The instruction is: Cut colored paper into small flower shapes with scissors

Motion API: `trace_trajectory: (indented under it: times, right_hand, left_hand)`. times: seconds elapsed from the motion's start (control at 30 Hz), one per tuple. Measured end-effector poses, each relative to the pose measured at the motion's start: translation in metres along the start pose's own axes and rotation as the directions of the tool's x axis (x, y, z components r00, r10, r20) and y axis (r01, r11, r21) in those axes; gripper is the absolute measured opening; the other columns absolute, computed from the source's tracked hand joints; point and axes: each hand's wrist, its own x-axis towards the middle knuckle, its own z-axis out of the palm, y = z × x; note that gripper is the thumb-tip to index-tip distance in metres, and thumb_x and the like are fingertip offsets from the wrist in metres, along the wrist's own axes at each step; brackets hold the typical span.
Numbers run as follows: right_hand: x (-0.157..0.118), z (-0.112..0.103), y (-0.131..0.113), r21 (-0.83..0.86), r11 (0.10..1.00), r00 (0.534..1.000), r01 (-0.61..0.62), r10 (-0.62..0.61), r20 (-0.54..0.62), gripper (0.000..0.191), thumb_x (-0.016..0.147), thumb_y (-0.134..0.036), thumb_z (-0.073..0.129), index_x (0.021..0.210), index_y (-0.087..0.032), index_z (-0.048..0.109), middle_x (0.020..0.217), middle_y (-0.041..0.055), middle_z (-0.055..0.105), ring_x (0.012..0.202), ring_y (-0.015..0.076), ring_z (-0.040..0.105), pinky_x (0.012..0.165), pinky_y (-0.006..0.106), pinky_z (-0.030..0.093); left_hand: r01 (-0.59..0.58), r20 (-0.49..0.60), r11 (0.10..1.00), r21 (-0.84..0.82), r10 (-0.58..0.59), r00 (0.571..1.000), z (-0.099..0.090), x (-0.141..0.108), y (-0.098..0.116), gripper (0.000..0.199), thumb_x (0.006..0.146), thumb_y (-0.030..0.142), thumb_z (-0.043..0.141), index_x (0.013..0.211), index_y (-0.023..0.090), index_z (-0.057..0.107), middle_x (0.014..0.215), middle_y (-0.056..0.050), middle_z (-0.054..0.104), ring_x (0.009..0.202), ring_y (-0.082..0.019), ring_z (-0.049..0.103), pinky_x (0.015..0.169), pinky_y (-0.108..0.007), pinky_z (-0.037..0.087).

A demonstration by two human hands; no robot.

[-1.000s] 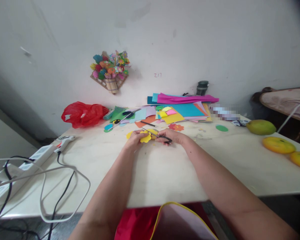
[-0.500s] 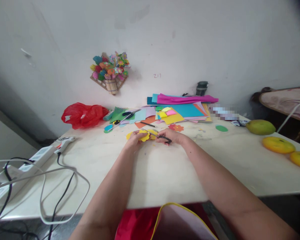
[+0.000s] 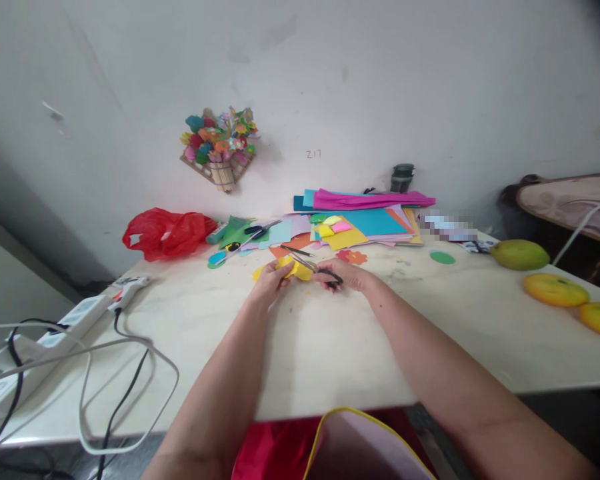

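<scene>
My left hand [image 3: 271, 281] pinches a piece of yellow paper [image 3: 303, 271] over the middle of the table. In my right hand [image 3: 344, 274] are scissors with black handles [image 3: 333, 278]; their blades point left and reach the yellow paper. Whether the blades are apart is too small to tell. An orange-red paper flower [image 3: 351, 257] lies just behind my right hand. Behind the scissors' blades rests a black pen [image 3: 299, 251]. Small paper scraps lie near both hands.
Coloured paper sheets [image 3: 380, 222] and a second pair of scissors [image 3: 257, 231] lie at the back. A red plastic bag [image 3: 165, 233] and a power strip [image 3: 83, 310] with cables are left; several fruits [image 3: 555, 289] and a green paper circle [image 3: 442, 257] are right.
The yellow paper has turned in my left hand, and its scalloped edge now shows less. The scissors' blades have shifted slightly at the paper. Both hands stay in nearly the same place.
</scene>
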Motion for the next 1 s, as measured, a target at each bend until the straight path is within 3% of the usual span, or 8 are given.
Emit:
trace_trajectory:
  times: [0.1, 0.33, 0.6, 0.8, 1.0]
  right_hand:
    - [0.003, 0.002, 0.003, -0.006, 1.000, 1.000, 0.012, -0.012, -0.013, 0.028, 0.075, -0.041, 0.063, 0.071, -0.016, 0.052, 0.052, -0.0038, 0.055, 0.037, 0.0048, 0.047, 0.032, 0.016, 0.026]
    - [0.001, 0.008, -0.004, 0.021, 1.000, 1.000, -0.002, 0.003, -0.026, 0.030, 0.076, -0.043, 0.062, 0.070, -0.016, 0.052, 0.052, -0.0039, 0.054, 0.037, 0.0049, 0.045, 0.031, 0.016, 0.026]
    - [0.001, 0.009, -0.005, 0.031, 1.000, 1.000, -0.003, 0.004, -0.026, 0.031, 0.074, -0.043, 0.064, 0.070, -0.016, 0.052, 0.052, -0.0042, 0.054, 0.036, 0.0041, 0.044, 0.032, 0.016, 0.026]
    - [0.001, 0.008, -0.005, 0.028, 1.000, 1.000, -0.001, 0.002, -0.028, 0.030, 0.075, -0.042, 0.062, 0.068, -0.016, 0.050, 0.054, -0.0032, 0.055, 0.038, 0.0048, 0.046, 0.032, 0.016, 0.028]
    - [-0.002, 0.009, -0.010, 0.023, 1.000, 1.000, 0.009, -0.009, 0.004, 0.028, 0.072, -0.041, 0.064, 0.072, -0.015, 0.053, 0.052, -0.0040, 0.053, 0.038, 0.0052, 0.045, 0.033, 0.016, 0.029]
  left_hand:
    - [0.021, 0.013, 1.000, -0.003, -0.021, 1.000, 0.002, 0.000, 0.001, 0.038, 0.060, 0.044, 0.077, 0.072, 0.015, 0.056, 0.051, 0.002, 0.053, 0.036, -0.003, 0.035, 0.034, -0.018, 0.018]
    - [0.002, 0.080, 1.000, 0.002, -0.002, 0.997, 0.004, -0.001, -0.002, 0.033, 0.069, 0.042, 0.071, 0.078, 0.014, 0.056, 0.057, -0.001, 0.060, 0.042, -0.006, 0.048, 0.038, -0.017, 0.033]
    - [0.013, -0.034, 0.993, -0.115, -0.017, 0.999, 0.002, 0.003, -0.007, 0.031, 0.059, 0.030, 0.080, 0.077, 0.013, 0.062, 0.070, -0.003, 0.065, 0.055, -0.012, 0.059, 0.049, -0.023, 0.049]
    - [0.002, -0.042, 0.992, -0.129, -0.007, 0.999, 0.000, 0.001, -0.004, 0.029, 0.055, 0.029, 0.081, 0.071, 0.012, 0.065, 0.068, -0.003, 0.065, 0.053, -0.011, 0.057, 0.048, -0.022, 0.047]
    - [-0.021, 0.021, 0.997, -0.069, 0.023, 1.000, 0.001, 0.002, -0.005, 0.030, 0.057, 0.034, 0.081, 0.066, 0.011, 0.063, 0.061, -0.002, 0.062, 0.046, -0.007, 0.050, 0.043, -0.020, 0.039]
